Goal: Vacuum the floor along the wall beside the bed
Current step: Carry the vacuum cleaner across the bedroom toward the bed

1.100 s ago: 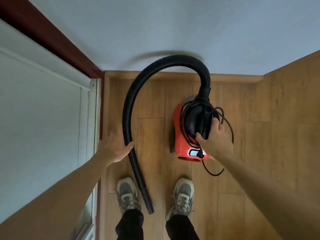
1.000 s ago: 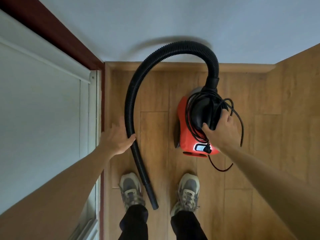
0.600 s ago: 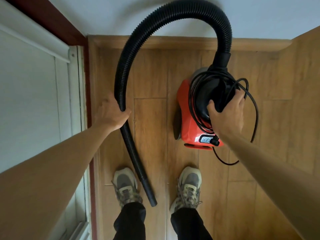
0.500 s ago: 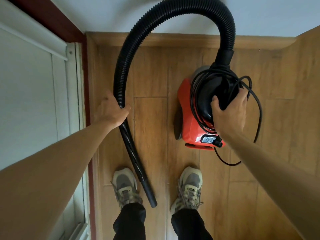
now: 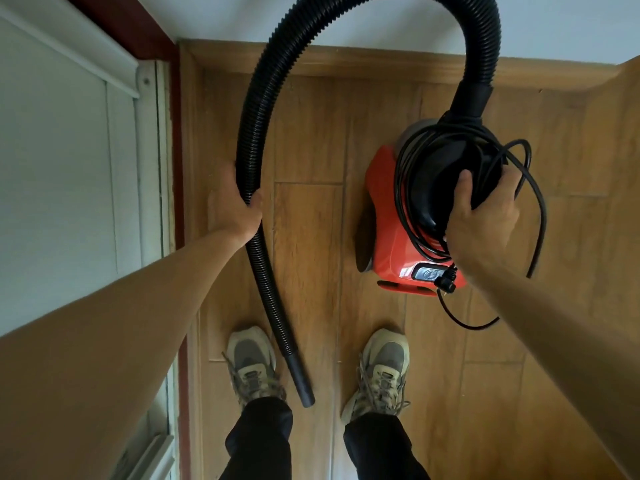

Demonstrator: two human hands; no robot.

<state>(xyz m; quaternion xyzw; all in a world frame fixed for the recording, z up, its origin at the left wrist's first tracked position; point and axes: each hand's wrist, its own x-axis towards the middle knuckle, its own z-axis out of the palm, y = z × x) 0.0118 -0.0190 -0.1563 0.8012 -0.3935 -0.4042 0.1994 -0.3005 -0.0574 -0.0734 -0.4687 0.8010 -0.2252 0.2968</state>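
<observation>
The right hand (image 5: 481,216) curls around the black top handle (image 5: 436,174) of the red vacuum (image 5: 391,244), over the wooden floor (image 5: 311,237) by the wall (image 5: 381,15), a rigid body seemingly light enough to carry so, while the left hand (image 5: 235,206) grips the floppy ribbed hose (image 5: 263,109) mid-length.

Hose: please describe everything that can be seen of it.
The hose is black, ribbed, plastic-looking. From a smooth collar on the red vacuum it arches up, over and down to the left. The left hand grips it midway. Its smooth end, without nozzle, points down between the shoes.
</observation>
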